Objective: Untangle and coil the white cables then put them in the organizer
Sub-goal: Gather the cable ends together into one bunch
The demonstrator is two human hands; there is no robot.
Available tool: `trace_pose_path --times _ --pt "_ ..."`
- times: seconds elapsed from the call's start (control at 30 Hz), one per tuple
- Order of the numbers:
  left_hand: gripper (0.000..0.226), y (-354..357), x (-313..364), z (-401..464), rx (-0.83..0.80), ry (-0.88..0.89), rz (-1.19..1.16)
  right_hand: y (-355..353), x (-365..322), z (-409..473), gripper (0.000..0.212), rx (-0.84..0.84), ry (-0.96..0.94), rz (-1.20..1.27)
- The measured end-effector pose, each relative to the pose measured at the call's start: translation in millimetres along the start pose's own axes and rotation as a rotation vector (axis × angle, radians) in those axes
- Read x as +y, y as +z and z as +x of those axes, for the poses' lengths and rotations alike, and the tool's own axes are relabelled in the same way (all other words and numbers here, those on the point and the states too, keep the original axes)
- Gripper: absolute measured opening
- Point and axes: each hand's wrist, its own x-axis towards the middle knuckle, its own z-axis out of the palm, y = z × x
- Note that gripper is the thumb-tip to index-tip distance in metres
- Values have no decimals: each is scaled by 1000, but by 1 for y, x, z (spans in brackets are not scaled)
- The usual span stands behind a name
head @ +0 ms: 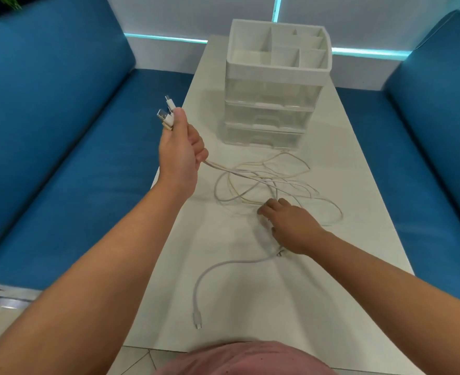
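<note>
Gripping several plug ends [166, 115] aloft, the left hand [181, 150] tensions the white cables [264, 180] while the right hand [288, 223], fingers loosely curled, presses the tangle onto the worktop [250, 293] before the organizer [274, 85].

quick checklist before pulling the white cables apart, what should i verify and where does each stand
1. Plug ends gathered: ok. The left hand grips several white cable plugs, raised off the long white table.
2. Cables untangled: not ok. The thin white and cream cables lie in overlapping loops in front of the organizer.
3. Right hand placed: ok. The right hand rests on the tangle; whether it pinches a strand, cannot tell.
4. Loose end free: ok. The thicker white cable's small plug lies alone near the table's front edge.
5. Organizer ready: ok. The white plastic drawer organizer shows bare top compartments; its drawers are closed.
</note>
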Motion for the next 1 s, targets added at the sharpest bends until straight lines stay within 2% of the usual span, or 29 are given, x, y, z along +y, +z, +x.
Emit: trace_pose_path --times 0.07,0.17,0.27,0.33,0.5,0.6,0.7,0.8,0.9,1.0 --pt "38 2 -1 -1 -11 -6 0 15 7 6 39 -3 35 -91" --pt "37 3 0 -3 -27 -13 8 18 12 11 25 -16 51 -64" --pt "35 5 1 -5 -50 -4 31 7 13 8 20 -56 -110 59" --pt "35 6 1 -6 -66 7 43 -8 11 2 17 -45 -175 224" --pt "39 16 -1 -8 -104 7 73 -77 2 -2 10 174 -30 949" --pt "39 23 -4 -7 -129 8 121 -119 0 3 13 279 10 1206" --pt "38 30 -7 -4 -173 9 184 -151 3 9 15 389 40 1275" --pt "37 37 -5 0 -234 13 242 -174 7 16 14 479 58 1237" --pt "33 45 -1 2 -294 23 358 -188 7 22 12 493 41 1198" --pt "39 55 3 1 -337 19 480 -199 3 28 11 533 -5 1179"
